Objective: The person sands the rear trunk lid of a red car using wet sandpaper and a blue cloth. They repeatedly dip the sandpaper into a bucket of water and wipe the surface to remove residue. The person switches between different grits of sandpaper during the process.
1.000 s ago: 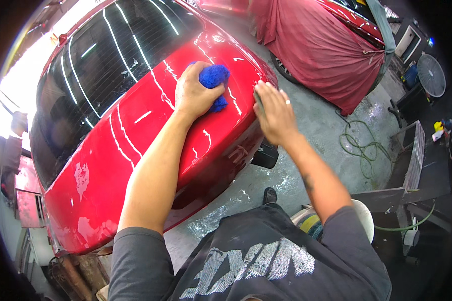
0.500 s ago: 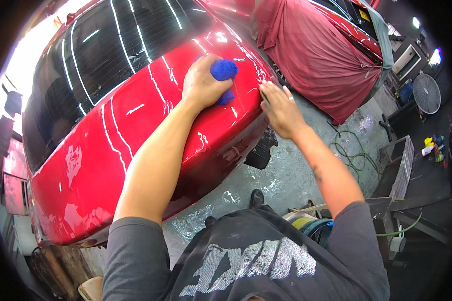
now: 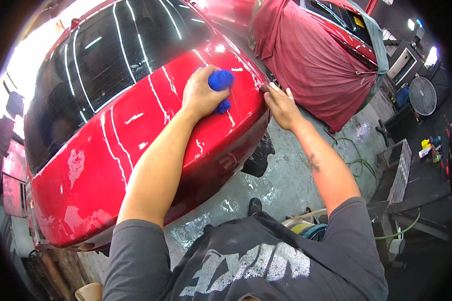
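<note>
My left hand [image 3: 200, 94] is closed round a fluffy blue microfiber cloth [image 3: 221, 80]. It rests with the cloth on the glossy red rear panel of a car [image 3: 150, 118], just below the dark rear window [image 3: 120, 50]. At the panel's right corner is my right hand [image 3: 282, 106], a ring on one finger. Its fingers are bent together against the car's edge, and a small dark piece shows at their tips, too little of it visible to name. Pale dull patches [image 3: 75, 168] mark the paint at the panel's left end.
Beyond the right corner stands another red car under a dark red cover [image 3: 314, 65]. A green hose [image 3: 359, 158] lies on the grey floor [image 3: 291, 165]. Off to the right are a fan [image 3: 422, 95], a metal frame [image 3: 400, 170] and small bottles [image 3: 429, 147].
My left hand and the cloth have slid slightly down the panel, toward me. My right hand has shifted a little, its fingers drawing in closer together at the corner.
</note>
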Tool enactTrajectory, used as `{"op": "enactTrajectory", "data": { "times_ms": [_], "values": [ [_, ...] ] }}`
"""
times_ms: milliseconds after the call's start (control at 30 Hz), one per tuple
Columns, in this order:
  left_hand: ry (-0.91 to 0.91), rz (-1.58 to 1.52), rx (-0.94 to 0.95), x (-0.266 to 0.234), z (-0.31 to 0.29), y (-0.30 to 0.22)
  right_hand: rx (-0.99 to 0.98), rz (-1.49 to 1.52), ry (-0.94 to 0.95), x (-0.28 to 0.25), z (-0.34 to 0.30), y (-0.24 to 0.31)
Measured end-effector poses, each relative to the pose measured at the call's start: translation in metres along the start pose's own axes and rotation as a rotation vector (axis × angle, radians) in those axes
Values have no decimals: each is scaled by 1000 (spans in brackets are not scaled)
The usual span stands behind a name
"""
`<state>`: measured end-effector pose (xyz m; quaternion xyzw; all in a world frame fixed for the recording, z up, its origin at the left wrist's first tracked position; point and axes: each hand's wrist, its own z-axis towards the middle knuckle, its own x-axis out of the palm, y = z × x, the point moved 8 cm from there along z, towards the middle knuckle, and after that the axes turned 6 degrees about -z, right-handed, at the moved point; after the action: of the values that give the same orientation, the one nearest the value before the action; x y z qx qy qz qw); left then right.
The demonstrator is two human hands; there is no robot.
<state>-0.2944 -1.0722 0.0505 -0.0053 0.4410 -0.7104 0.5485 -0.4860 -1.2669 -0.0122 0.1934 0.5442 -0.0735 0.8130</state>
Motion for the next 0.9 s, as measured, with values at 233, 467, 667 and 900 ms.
{"op": "enactTrajectory", "data": {
  "times_ms": [233, 467, 667, 900],
  "values": [
    [151, 173, 92, 13, -3, -20, 436, 726, -673, 2, -61, -177],
    [397, 361, 47, 73, -9, -74, 622, 398, -682, 25, -137, -258],
    [222, 420, -47, 163, 103, -39, 625, 555, -418, 49, -74, -316],
    [-137, 595, -277, 109, 202, 61, 484, 415, -226, 55, -27, -360]
  ]
}}
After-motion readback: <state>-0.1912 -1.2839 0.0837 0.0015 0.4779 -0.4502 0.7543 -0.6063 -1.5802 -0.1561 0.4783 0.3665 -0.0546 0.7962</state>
